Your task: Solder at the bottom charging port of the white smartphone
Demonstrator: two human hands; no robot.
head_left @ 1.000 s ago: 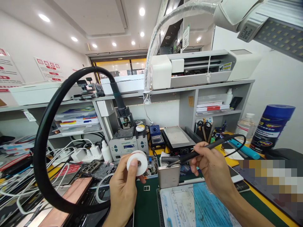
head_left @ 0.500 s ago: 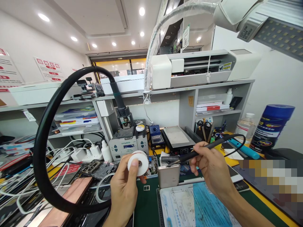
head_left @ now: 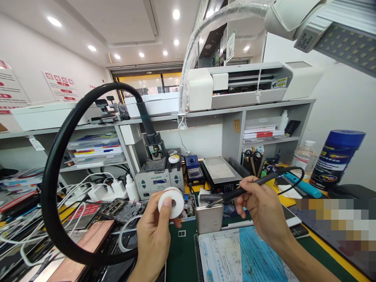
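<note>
My left hand (head_left: 154,231) is closed on a small white spool (head_left: 173,203), the thumb pressed near its centre hole. In my right hand (head_left: 263,207) is the black handle of a soldering iron (head_left: 235,194), pinched between thumb and fingers. Its tip points left, at the top edge of a gold phone (head_left: 209,219) that stands on end; whether they touch I cannot tell. A small metal SIM tray (head_left: 181,234) lies on the green mat (head_left: 179,254) between my hands. Below the phone is a blue-and-white printed sheet (head_left: 246,250).
A black hose (head_left: 47,176) loops across the left side, over phone parts and white cables. Behind stand a hot-air station (head_left: 160,181), a blue soldering station (head_left: 194,172) and a heating plate (head_left: 221,172). A blue spray can (head_left: 337,160) is at the right.
</note>
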